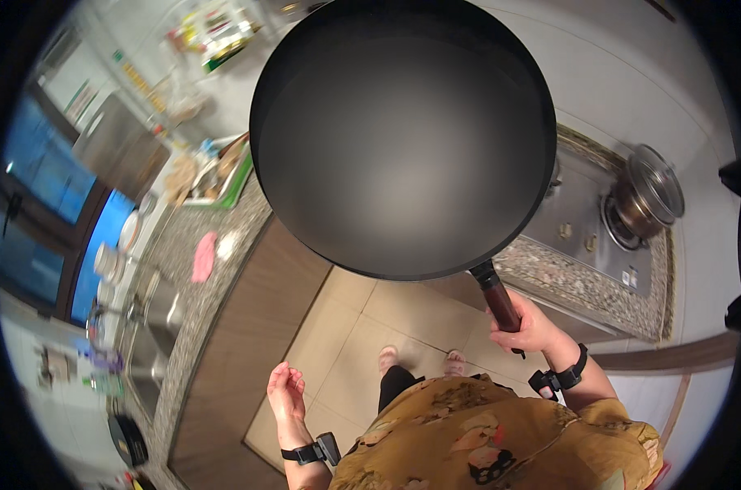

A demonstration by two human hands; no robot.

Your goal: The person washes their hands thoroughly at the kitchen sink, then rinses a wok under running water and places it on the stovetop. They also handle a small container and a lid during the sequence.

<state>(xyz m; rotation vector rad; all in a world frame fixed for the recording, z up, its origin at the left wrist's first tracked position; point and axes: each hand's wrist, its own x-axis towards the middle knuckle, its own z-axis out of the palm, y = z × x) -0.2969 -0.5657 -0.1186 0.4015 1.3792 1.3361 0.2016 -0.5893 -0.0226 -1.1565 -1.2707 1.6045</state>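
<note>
A large dark wok (401,153) is held up before me, its smooth inside facing the camera and filling the upper middle of the view. My right hand (526,324) is closed around its brown handle. My left hand (286,389) is raised over the floor at the lower left, holding nothing, its fingers loosely curled and apart from the wok. The wok hides part of the counter and of the gas hob (584,226) behind it.
A pot with a glass lid (646,190) stands on the hob's right burner. Along the left counter are a pink cloth (204,256), a green-edged tray (238,177) of utensils and a steel sink (150,355). A cutting board (122,147) stands near the window.
</note>
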